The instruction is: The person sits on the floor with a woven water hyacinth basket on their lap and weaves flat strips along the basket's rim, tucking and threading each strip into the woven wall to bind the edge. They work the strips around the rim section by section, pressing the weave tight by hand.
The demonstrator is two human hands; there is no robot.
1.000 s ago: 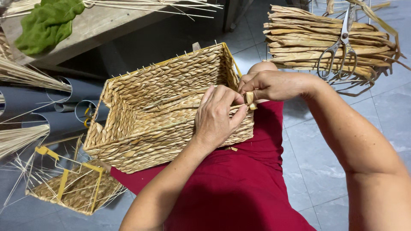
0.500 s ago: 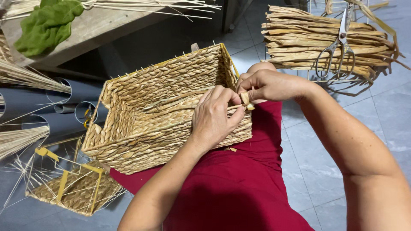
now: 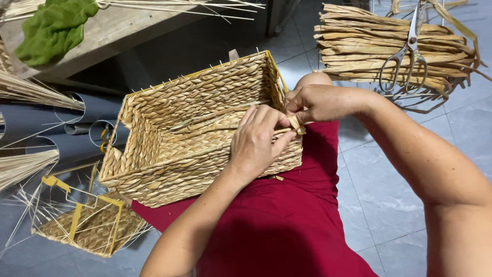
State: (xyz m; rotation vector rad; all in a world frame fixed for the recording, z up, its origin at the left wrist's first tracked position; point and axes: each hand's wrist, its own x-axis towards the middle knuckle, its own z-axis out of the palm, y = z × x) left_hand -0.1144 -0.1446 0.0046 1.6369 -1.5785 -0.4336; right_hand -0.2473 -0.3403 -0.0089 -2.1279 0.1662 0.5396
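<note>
I see the woven basket (image 3: 197,128) resting tilted on my lap in the middle of the frame, its open side turned toward the upper left, with the red cloth (image 3: 277,225) of my clothing under it. My left hand (image 3: 259,141) lies flat over the near rim at the right corner, fingers spread and pressing the weave down, not closed round anything. My right hand (image 3: 320,102) pinches the short end of a straw strand (image 3: 295,124) just at that corner, thumb and forefinger tight on it. The risk I judge greatest is that strand: it looks dry and flat, and a hard pull or a sharp bend at the rim could snap it or tear it out of the weave, leaving the corner loose. The basket could also tip off my knee toward the lower left (only the left hand's weight seems to steady it), where a half-made basket frame (image 3: 84,220) sits on the floor tiles (image 3: 389,195) with thin stalks sticking out that would crush easily. Spare straw lies in a bundle (image 3: 389,46) at the upper right with the scissors (image 3: 407,54) on top, well apart from both hands, so reaching there would mean letting go of the corner.
</note>
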